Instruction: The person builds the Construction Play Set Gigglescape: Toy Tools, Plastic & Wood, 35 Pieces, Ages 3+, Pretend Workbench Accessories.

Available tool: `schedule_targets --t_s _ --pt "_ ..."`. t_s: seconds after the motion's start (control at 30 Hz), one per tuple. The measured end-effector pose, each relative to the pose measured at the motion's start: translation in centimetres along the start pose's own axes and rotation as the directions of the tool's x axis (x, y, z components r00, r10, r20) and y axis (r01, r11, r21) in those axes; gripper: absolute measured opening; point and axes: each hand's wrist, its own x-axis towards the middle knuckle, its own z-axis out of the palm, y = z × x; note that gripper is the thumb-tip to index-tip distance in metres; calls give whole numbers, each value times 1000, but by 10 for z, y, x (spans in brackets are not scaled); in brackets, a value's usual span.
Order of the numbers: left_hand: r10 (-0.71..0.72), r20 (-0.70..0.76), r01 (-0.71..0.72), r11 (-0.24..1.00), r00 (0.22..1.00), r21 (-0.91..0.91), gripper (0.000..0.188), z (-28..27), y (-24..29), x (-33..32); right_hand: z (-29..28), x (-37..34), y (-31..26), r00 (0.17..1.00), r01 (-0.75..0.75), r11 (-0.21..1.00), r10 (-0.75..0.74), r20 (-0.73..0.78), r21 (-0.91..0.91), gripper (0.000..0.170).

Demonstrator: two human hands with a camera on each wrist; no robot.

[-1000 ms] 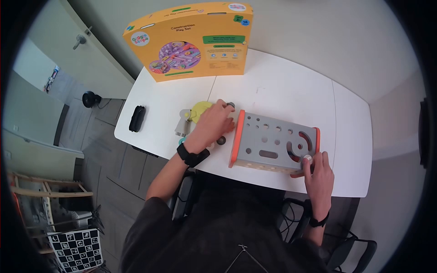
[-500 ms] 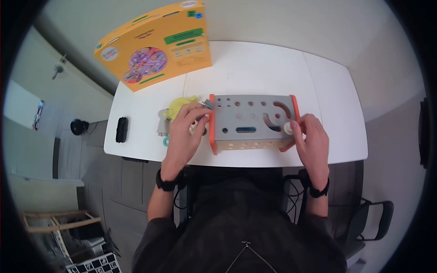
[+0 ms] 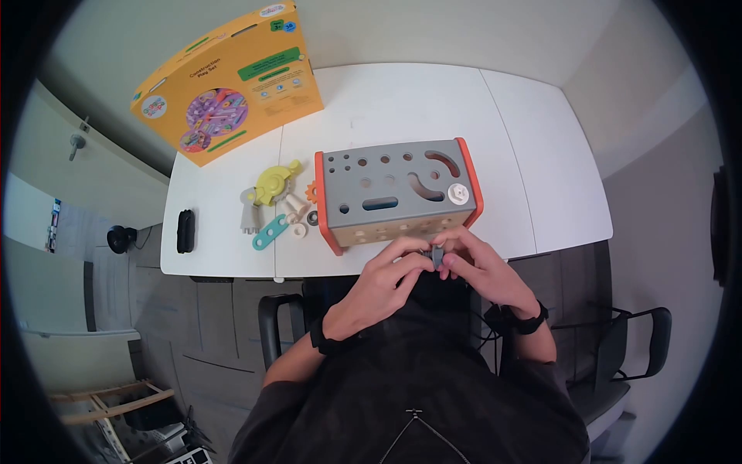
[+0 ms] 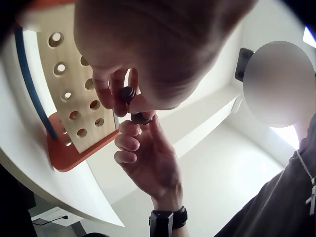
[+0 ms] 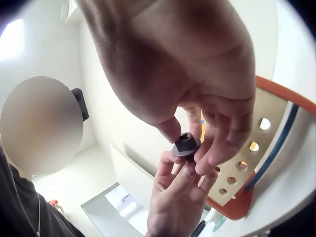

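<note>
A dark grey toy bolt (image 3: 437,257) is held between both hands, just past the front edge of the table. My left hand (image 3: 376,288) pinches its threaded end, while my right hand (image 3: 492,277) grips the head with thumb and fingers. In the right wrist view the bolt's hex head (image 5: 186,143) shows a cross-shaped recess and a wide flange. Its ridged shank (image 4: 128,94) appears in the left wrist view. Behind the hands stands a grey-topped toy workbench (image 3: 394,185) with orange ends and holes. A white bolt head (image 3: 458,193) sits in its front right corner.
Left of the workbench lie a yellow toy saw (image 3: 272,184), a teal strip with holes (image 3: 270,233), an orange gear (image 3: 311,192) and several small pieces. A black case (image 3: 185,231) lies further left. A yellow carton (image 3: 232,85) stands at the back left.
My left hand has brought the grey bolt from the workbench's left side to its front. My right hand has let go of the white bolt and taken hold of the grey one.
</note>
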Motion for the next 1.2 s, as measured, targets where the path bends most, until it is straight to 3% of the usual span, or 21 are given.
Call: schedule_targets --t_s 0.13,0.23,0.43,0.53,0.63,0.73,0.83,0.93,1.03,1.2 --pt "-44 55 43 999 998 11 19 5 -7 -1 -6 -1 10 993 -81 973 60 105 215 21" --pt "-16 11 16 1000 1000 9 18 10 -11 1 -7 -2 18 997 -59 979 47 65 196 21" --pt "-106 -161 117 991 981 61 19 14 -7 -1 7 2 21 987 54 963 -92 -135 -264 27" --pt "-212 -128 222 973 969 66 21 13 -4 -4 13 4 24 973 61 937 -132 -188 -343 28" --pt "-322 -69 317 946 944 -71 24 19 -15 -6 16 6 22 963 79 884 -188 -195 -461 31" --pt "-305 -95 301 952 948 -59 27 23 -19 -6 19 7 17 963 22 826 -169 -210 -564 36" --pt "-355 -94 345 933 930 -106 30 27 -27 -8 18 15 20 887 144 523 -445 -125 -840 44" --pt "-404 -16 400 909 914 -116 30 25 -26 -9 13 22 21 824 76 335 -552 -130 -939 53" --pt "-433 35 434 893 900 -118 29 26 -26 -14 4 32 5 809 53 227 -581 -91 -972 58" --pt "-451 142 464 883 881 -70 23 18 -26 -16 -12 47 -6 894 87 157 -449 8 -984 61"
